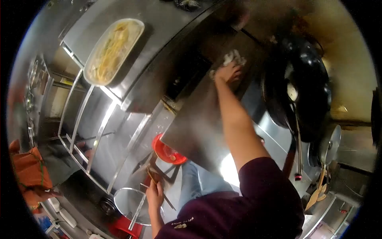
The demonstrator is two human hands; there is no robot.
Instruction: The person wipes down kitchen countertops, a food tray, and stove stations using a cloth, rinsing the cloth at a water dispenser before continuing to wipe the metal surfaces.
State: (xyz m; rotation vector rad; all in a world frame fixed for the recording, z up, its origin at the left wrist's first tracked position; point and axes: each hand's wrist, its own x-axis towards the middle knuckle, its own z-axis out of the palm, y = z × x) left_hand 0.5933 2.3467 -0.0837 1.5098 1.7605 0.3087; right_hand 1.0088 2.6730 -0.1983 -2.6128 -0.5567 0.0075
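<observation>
My right hand [228, 74] reaches far forward over a dark steel surface [195, 131], its fingers curled against a crumpled pale rag [234, 59] that lies on the steel. Down at the lower left, my left hand [154, 194] is closed around a thin wooden stick [151, 175]; its exact kind is too blurred to make out. Beyond that hand, a red bowl [163, 151] sits low beside the edge of the steel. Close to my left wrist is a round, pale lid-like disc [129, 201].
A white tray of yellow noodle-like food [113, 51] rests on the counter at upper left. To the right stand a large black wok [310, 79] and a long-handled ladle [293, 93]. Metal rails [103, 123] run along the left; wooden utensils [317, 193] lie at lower right.
</observation>
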